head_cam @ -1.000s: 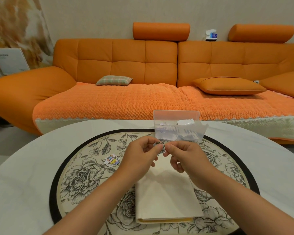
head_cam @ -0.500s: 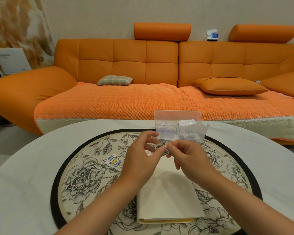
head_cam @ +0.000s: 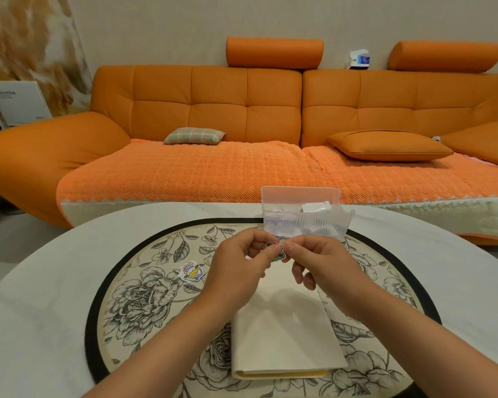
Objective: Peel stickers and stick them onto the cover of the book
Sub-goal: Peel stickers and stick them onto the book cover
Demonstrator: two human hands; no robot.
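Sticker (head_cam: pixel 277 252) in pinching grip of left hand (head_cam: pixel 239 271) and right hand (head_cam: pixel 322 265), above book (head_cam: pixel 285 334).

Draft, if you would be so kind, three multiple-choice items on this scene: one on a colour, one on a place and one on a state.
1. What colour is the cover of the book? A cream; B blue; C black.
2. Where does the loose sticker lie? A on the book; B on the floral mat, left of the book; C on the sofa.
3. What are the left hand and the right hand doing? A lying flat on the table; B lifting the book; C pinching one small sticker between them.

Answers: 1 A, the closed cover is plain cream. 2 B, it rests on the mat's flower print, apart from the book. 3 C, the fingertips of both hands close on it.
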